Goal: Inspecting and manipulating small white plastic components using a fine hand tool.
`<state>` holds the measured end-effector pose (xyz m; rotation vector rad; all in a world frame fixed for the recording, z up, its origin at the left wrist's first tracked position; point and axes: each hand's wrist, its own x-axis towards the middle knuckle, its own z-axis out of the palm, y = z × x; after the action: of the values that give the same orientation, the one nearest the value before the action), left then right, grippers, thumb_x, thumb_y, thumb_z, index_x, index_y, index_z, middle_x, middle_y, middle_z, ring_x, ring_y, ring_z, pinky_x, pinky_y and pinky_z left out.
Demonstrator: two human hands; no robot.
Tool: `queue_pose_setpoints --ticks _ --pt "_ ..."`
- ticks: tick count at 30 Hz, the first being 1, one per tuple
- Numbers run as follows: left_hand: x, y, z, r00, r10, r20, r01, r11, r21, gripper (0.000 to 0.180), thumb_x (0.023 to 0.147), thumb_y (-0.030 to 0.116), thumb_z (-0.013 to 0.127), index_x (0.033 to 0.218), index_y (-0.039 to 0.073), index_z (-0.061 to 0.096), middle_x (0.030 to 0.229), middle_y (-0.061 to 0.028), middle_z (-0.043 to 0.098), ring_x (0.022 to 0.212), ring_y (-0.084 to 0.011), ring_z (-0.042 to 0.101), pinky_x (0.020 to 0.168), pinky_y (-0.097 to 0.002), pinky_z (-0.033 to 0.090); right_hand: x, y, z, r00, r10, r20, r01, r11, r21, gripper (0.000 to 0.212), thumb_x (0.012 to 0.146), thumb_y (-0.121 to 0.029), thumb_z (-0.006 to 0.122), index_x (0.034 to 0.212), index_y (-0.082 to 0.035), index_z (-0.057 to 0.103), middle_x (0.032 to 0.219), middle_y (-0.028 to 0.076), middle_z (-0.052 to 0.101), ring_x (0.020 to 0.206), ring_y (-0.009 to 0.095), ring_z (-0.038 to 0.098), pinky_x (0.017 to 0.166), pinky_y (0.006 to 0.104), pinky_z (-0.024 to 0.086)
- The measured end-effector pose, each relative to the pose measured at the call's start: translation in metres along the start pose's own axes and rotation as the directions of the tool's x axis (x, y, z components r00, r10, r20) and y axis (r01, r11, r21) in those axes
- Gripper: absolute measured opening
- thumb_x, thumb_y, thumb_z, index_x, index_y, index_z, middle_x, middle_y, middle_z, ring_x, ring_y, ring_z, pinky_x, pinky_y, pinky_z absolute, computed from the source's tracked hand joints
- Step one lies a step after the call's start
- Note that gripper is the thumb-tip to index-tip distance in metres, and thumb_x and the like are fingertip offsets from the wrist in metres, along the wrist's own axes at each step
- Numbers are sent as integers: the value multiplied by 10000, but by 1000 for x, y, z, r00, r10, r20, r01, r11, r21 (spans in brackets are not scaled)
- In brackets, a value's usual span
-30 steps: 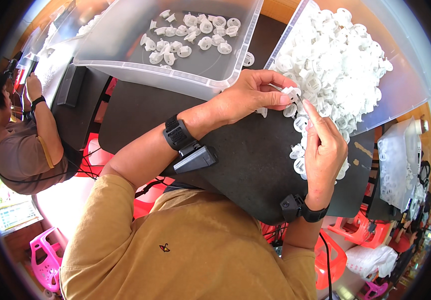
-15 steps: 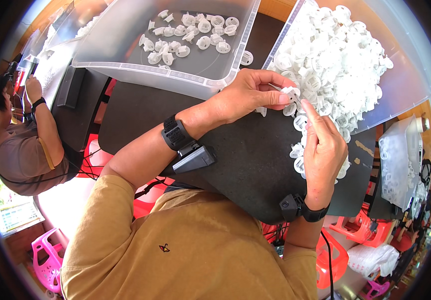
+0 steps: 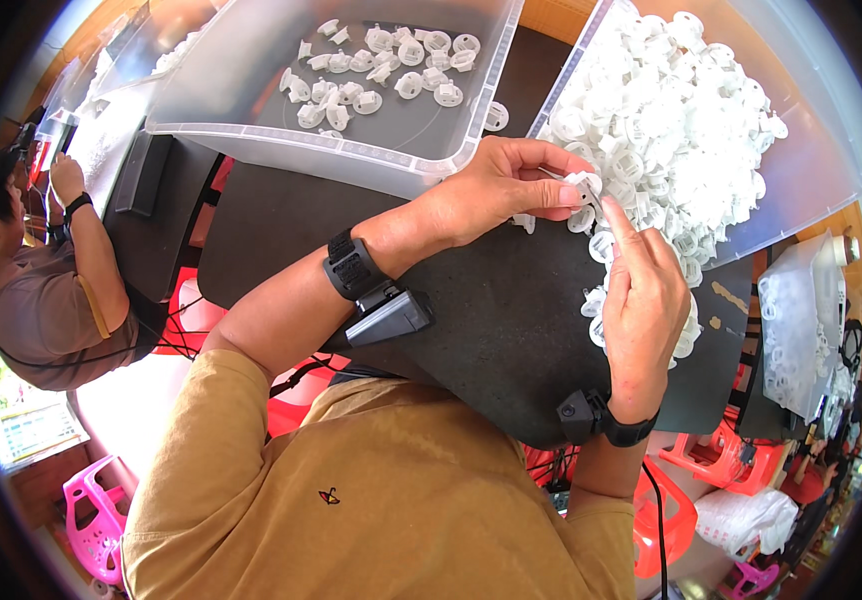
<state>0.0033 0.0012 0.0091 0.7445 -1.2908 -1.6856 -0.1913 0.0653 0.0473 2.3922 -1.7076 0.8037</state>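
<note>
My left hand (image 3: 501, 190) pinches a small white plastic part (image 3: 583, 184) between thumb and forefinger, above the dark tabletop (image 3: 491, 310). Close against that part is my right hand (image 3: 646, 290), its forefinger stretched along a thin, dark-edged piece (image 3: 596, 204) that looks like a small blade. The other right fingers are curled in, and most of what they hold is hidden. Below and around the right hand lie several loose white round parts (image 3: 601, 245) on the table. A heap of the same white parts (image 3: 661, 110) spills from the tipped clear bin at the right.
A clear plastic bin (image 3: 291, 137) at the far left holds scattered white parts (image 3: 381, 65). One loose part (image 3: 496, 116) lies between the two bins. Another person (image 3: 61, 270) works at the left. A bag of white parts (image 3: 796, 330) stands at the right, above red stools (image 3: 721, 460).
My right hand has shifted very slightly, and the thin dark-edged piece shows more against the white part. The left hand keeps its pinch in nearly the same place.
</note>
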Motion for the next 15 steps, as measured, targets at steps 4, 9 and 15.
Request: queue_pose_setpoints --ticks 4,9,15 --pt "0 1 0 1000 -7 4 7 1000 18 364 915 179 675 1224 2 599 1011 -75 700 872 -113 669 790 -239 540 0 0 -3 999 5 45 -5 1000 7 535 750 49 607 1221 -197 662 737 76 505 696 259 557 636 395 478" --pt "0 0 0 1000 -16 -7 16 999 36 357 921 174 667 1226 1 600 1015 -73 698 874 -112 666 791 -238 541 1 2 -2 1000 -16 20 15 1000 21 536 744 50 608 1219 -193 663 738 77 504 699 259 561 634 393 478" --pt "1 -1 1 1000 7 8 -7 1000 2 355 931 172 651 1238 2 595 1037 -80 691 885 -111 657 800 -242 543 -1 1 -2 1000 3 0 -3 998 58 546 750 66 588 1234 -179 649 754 88 511 663 273 560 611 395 474"
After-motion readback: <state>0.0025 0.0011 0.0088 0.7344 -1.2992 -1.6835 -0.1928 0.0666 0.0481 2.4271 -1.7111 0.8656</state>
